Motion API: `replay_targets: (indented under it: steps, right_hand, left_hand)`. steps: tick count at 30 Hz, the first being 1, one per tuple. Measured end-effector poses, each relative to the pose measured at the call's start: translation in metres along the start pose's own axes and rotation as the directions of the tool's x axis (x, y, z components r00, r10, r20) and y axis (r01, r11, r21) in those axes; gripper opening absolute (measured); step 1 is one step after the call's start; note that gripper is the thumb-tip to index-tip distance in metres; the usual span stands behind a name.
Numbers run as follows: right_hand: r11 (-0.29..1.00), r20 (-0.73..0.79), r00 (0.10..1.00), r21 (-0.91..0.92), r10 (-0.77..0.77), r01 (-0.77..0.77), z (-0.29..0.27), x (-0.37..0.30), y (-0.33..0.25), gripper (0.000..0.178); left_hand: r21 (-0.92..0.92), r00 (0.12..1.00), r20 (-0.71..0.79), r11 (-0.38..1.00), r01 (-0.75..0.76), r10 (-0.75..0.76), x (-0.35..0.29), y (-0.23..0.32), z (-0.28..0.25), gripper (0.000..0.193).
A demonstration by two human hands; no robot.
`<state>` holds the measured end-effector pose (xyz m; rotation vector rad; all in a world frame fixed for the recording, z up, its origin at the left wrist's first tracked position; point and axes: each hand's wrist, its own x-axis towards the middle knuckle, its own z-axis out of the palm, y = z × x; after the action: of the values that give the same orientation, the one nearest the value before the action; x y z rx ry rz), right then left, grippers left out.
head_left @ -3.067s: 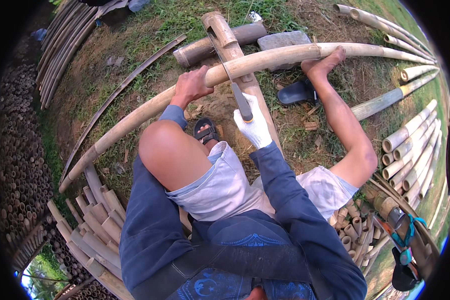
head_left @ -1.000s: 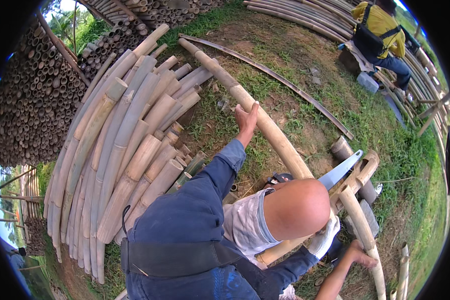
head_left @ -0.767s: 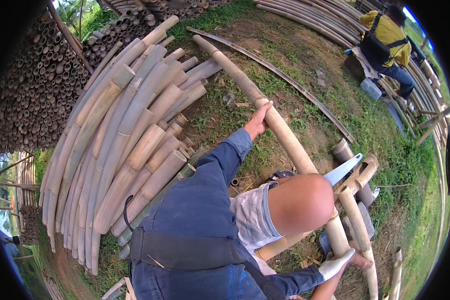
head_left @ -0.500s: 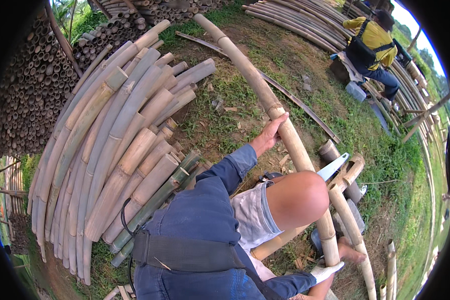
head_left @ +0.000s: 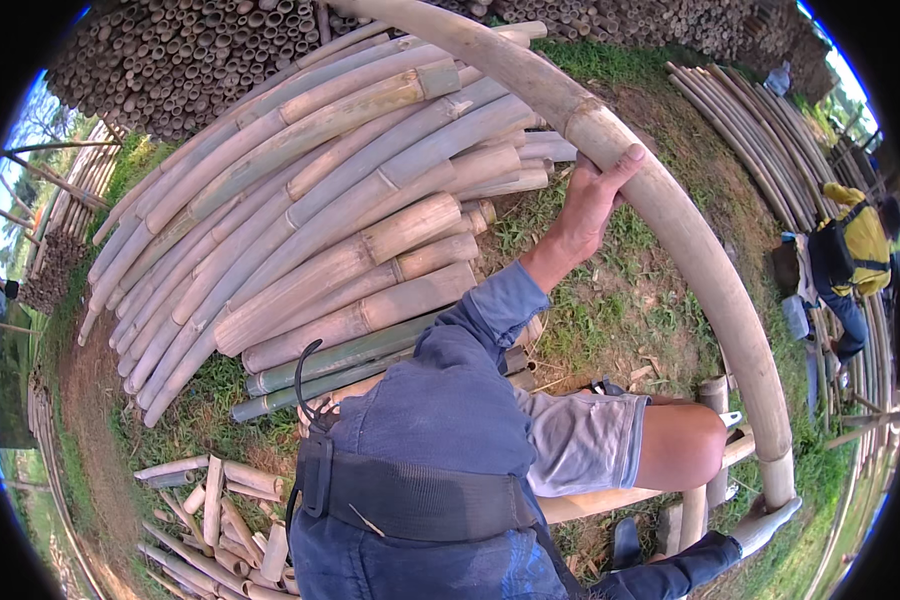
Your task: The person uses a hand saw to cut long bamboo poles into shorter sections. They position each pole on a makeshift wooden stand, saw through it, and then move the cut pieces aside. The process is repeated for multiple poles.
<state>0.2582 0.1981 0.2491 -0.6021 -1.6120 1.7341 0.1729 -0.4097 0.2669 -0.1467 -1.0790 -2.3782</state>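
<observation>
A long, thick pale bamboo pole (head_left: 705, 270) runs from the top of the view down to the lower right, bowed by the lens. My bare left hand (head_left: 592, 205) grips it partway along, just below a node, with the thumb laid over the top. At the pole's near end, my right hand (head_left: 765, 525) in a whitish glove cups the bamboo from below; part of its grip is hidden. Beside the pole's lower part is my bent knee (head_left: 695, 440). A white saw-like piece (head_left: 730, 419) shows partly between knee and pole.
Many bamboo poles (head_left: 320, 200) lie stacked at left, with cut bamboo ends (head_left: 190, 60) piled behind. Short offcuts (head_left: 230, 530) lie at lower left. A person in a yellow top (head_left: 855, 250) works at far right near more poles (head_left: 750, 140).
The view has turned leftward. The pole is lifted away from beside my knee and stands farther right, both hands still on it. My right hand now holds its very end.
</observation>
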Motion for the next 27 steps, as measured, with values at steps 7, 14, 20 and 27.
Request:
replay_targets:
  steps: [7, 14, 20, 27]
  right_hand:
    - [0.996, 0.510, 0.857, -0.080, 0.081, -0.046, 0.274, 0.101, -0.014, 0.067]
    - [0.915, 0.990, -0.061, 0.142, -0.129, 0.376, 0.386, -0.192, -0.126, 0.060]
    - [0.757, 0.995, 0.094, -0.036, -0.033, 0.652, 0.239, -0.184, -0.157, 0.058]
    - [0.428, 0.780, 0.492, -0.624, 0.386, 0.654, 0.046, -0.048, -0.081, 0.051]
  left_hand:
    - [0.098, 0.893, -0.381, 0.971, -0.217, 0.238, -0.031, 0.151, -0.118, 0.053]
    - [0.458, 0.462, -0.761, 0.881, -0.115, 0.456, 0.049, 0.398, -0.330, 0.073]
    - [0.774, 0.329, -0.494, 0.580, -0.256, 0.805, 0.098, 0.429, -0.349, 0.056]
    - [0.863, 0.842, -0.010, 0.431, -0.265, 0.539, 0.092, 0.134, -0.176, 0.031]
